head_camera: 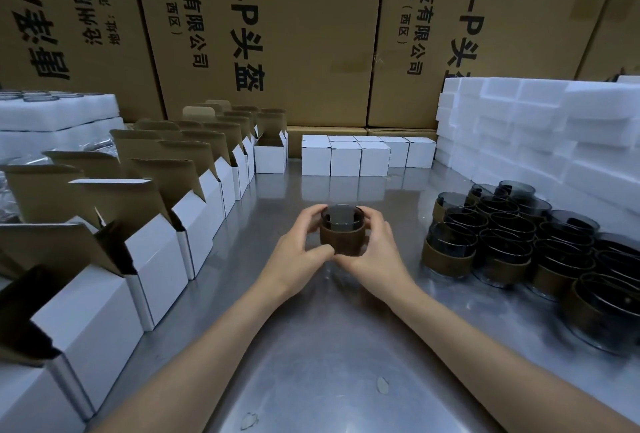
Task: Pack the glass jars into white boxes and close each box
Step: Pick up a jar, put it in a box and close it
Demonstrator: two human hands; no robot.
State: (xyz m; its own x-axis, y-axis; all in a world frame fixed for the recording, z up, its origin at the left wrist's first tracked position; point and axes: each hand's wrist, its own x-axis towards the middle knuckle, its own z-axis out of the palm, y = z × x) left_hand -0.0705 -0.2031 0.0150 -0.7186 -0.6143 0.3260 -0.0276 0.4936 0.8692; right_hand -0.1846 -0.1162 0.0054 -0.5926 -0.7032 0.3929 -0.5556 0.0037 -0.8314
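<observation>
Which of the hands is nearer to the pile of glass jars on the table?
Right. The right hand grips the held jar on the side facing the jar pile; the left hand grips its opposite side, farther off.

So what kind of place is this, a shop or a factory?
Probably a packing station in a warehouse: rows of open white boxes, a heap of glass jars on a steel table, and big printed cartons behind.

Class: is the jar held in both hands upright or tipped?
Upright: the jar's open rim faces up, between the left hand and right hand.
</observation>
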